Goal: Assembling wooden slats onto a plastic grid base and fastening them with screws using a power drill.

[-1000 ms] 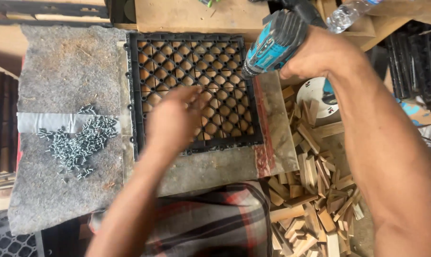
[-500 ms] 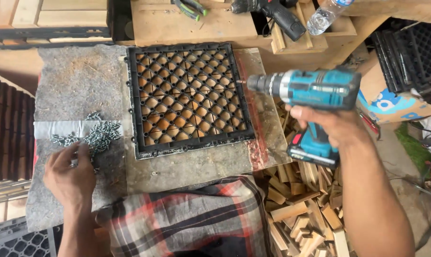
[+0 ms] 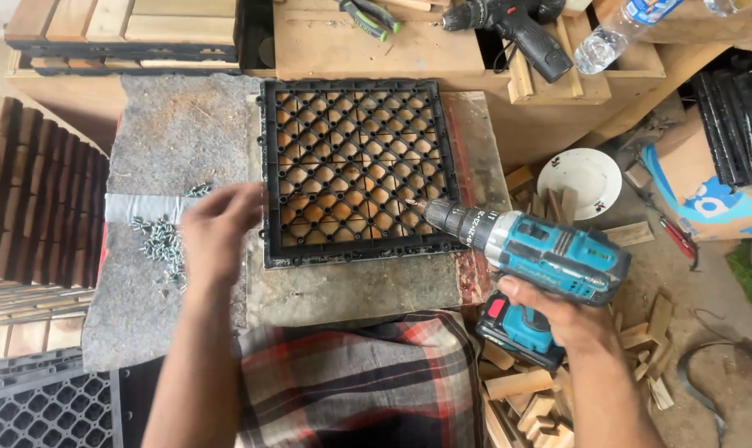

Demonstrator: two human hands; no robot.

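A black plastic grid tile [image 3: 352,85] lies backside up on a grey felt-covered work surface [image 3: 177,124], with wooden slats showing through its holes. My right hand [image 3: 562,319] grips a teal cordless drill [image 3: 550,253] by the handle. The drill's bit points left, over the tile's lower right corner. My left hand [image 3: 218,232] is blurred and hovers between a pile of loose screws [image 3: 158,241] and the tile's left edge. Whether its fingers hold a screw is not visible.
A black drill [image 3: 517,29], pliers [image 3: 367,17] and a plastic bottle [image 3: 612,37] lie on the wooden bench behind. A white plate [image 3: 590,178], a cardboard box [image 3: 708,191] and wood offcuts [image 3: 525,398] sit on the right. Stacked wooden tiles [image 3: 36,191] stand left, more grid tiles [image 3: 44,406] bottom left.
My left hand left the tile, reached the screw pile, and now moves back right toward the tile. The drill lifted off the tile's top right and now sits lower, by the lower right corner.
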